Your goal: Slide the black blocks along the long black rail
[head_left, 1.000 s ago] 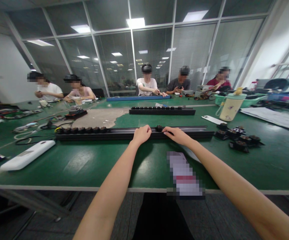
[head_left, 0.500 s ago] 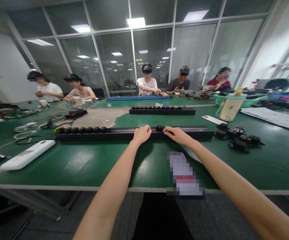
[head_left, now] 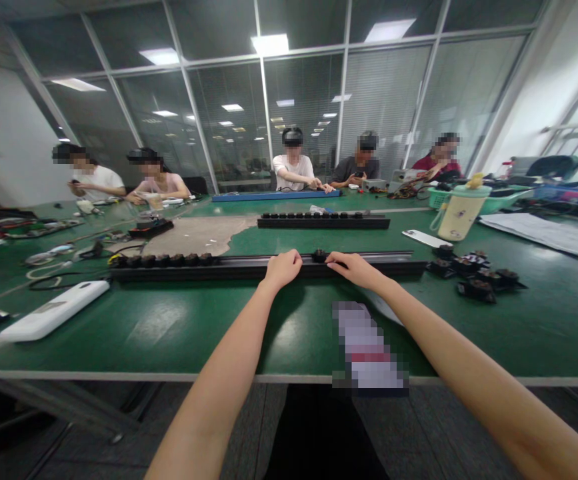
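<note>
A long black rail (head_left: pixel 249 269) lies across the green table in front of me. My left hand (head_left: pixel 283 268) rests at the middle of the rail, its fingers curled over the near edge. To its right, a small black module (head_left: pixel 319 255) sits in the rail's channel. The fingertips of my right hand (head_left: pixel 345 264) are closed against the module's right side; how firmly they grip it is hard to see. A row of similar modules (head_left: pixel 177 260) fills the left part of the rail. More loose modules (head_left: pixel 479 273) lie on the table at the right.
A second black rail (head_left: pixel 323 223) with modules lies farther back. A white case (head_left: pixel 57 311) is at left, a blurred-out phone-like object (head_left: pixel 371 350) at the near edge, a white phone (head_left: pixel 424 239) and a yellow bottle (head_left: pixel 463 212) at right. Several people sit across the table.
Both hands stay in place at the rail. The whole view has shifted very slightly; nothing was visibly taken up or let go.
</note>
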Available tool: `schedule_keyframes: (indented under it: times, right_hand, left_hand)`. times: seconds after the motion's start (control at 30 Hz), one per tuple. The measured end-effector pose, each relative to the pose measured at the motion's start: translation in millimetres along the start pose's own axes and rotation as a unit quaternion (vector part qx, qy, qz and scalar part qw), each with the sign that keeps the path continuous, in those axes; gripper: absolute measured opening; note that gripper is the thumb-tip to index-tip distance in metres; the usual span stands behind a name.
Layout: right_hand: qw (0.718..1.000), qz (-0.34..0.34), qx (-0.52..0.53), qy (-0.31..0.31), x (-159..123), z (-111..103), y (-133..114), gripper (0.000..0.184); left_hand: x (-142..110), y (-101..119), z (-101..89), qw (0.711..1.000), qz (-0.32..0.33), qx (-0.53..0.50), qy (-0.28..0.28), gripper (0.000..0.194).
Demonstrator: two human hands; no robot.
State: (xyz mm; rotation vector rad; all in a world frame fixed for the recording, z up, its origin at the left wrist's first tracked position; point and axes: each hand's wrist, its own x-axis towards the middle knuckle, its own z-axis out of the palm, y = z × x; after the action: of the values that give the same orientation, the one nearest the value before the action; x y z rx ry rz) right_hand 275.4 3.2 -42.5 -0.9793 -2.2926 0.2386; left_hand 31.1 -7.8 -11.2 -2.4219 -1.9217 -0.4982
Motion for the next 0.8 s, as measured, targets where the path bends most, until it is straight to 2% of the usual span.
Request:
schedule_keyframes:
  times: [0.8]
  right_hand:
    - [1.000,0.008,0.014,0.010,-2.7,-2.8,5.6,0.023]
  left_hand:
    - [0.3,-0.4,-0.2,1.000,-0.002,-0.007,-0.001,0.028]
